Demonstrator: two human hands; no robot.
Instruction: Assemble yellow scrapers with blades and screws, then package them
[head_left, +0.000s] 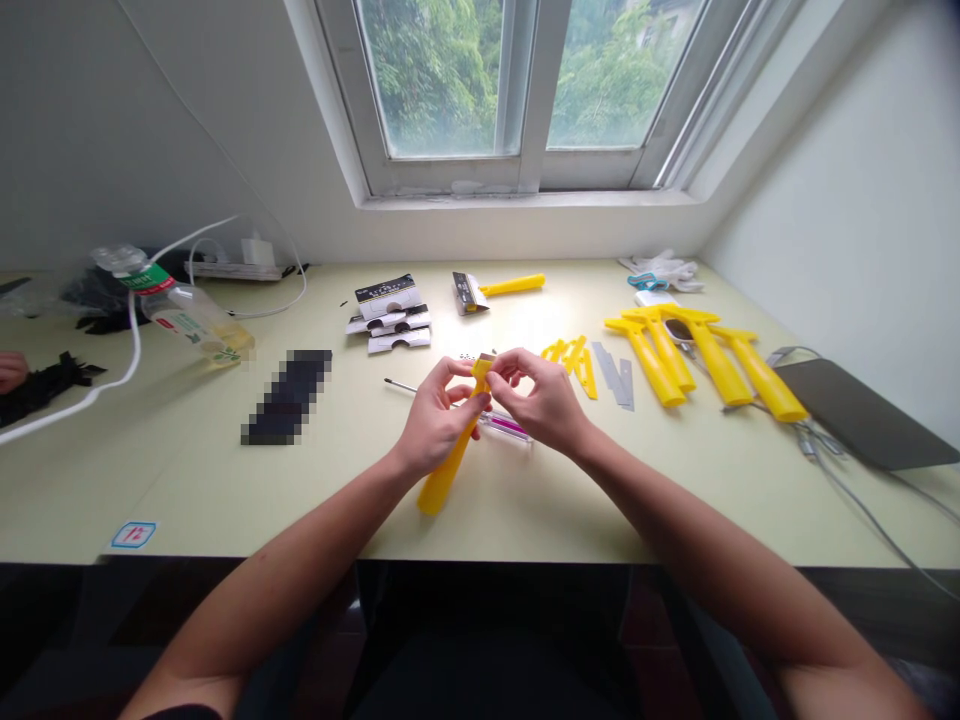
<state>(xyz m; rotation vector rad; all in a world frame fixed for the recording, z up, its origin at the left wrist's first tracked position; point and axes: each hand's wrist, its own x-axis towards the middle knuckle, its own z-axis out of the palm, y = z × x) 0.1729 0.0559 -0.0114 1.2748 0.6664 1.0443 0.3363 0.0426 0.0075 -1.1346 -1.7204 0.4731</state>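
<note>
Over the near middle of the table, my left hand point(435, 420) is closed round a yellow scraper handle point(444, 488), its narrow head tilted up and away from me. My right hand point(541, 395) is closed in a pinch against the side of that head; whatever lies between its fingertips is hidden. Under both hands lies a screwdriver point(510, 428) with a clear and purple grip, its shaft pointing left. Just beyond the hands are several tiny screws point(468, 356). Small yellow clamp pieces point(586, 375) and flat grey blades point(616, 376) lie right of my right hand.
Several yellow scraper handles point(720, 365) lie at the right, near a dark flat device point(862, 410) and cables. Card sleeves point(390, 310) and a sleeved scraper point(514, 286) are at the back. Leftward are a blurred dark object point(289, 398), a tilted bottle point(187, 315) and another person's hand point(11, 370).
</note>
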